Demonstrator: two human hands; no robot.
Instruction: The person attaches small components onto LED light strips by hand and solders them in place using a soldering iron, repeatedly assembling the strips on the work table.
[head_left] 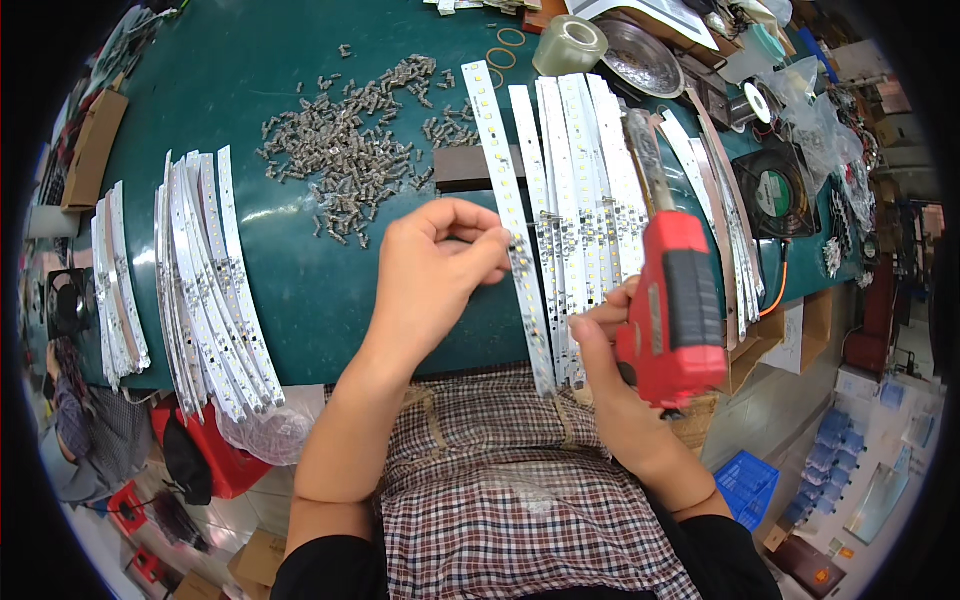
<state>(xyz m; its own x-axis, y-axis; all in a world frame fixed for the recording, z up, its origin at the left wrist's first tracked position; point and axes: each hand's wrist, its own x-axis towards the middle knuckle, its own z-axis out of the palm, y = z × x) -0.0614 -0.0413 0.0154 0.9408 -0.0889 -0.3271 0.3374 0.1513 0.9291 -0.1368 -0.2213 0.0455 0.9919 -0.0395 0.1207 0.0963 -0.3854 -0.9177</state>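
Observation:
A long white LED strip (487, 130), dotted with yellow chips, lies at a slant across a dark brown block (462, 170). Thumb and forefinger of my left hand (432, 262) are pinched together at its left edge; whether a small part is also between them is hidden. In my right hand (625, 385) is a red and black soldering gun (672, 310), its metal barrel pointing away from me. Under and beside the gun lies a bundle of similar LED strips (575, 190), with small dark components around their middles.
A heap of small grey components (345, 145) spreads over the green table (215, 70). More LED strips (205, 290) lie at the left. Rear right stand a tape roll (570, 46), a metal dish (640, 60), a solder spool (752, 104) and a black fan (775, 193) with an orange cable.

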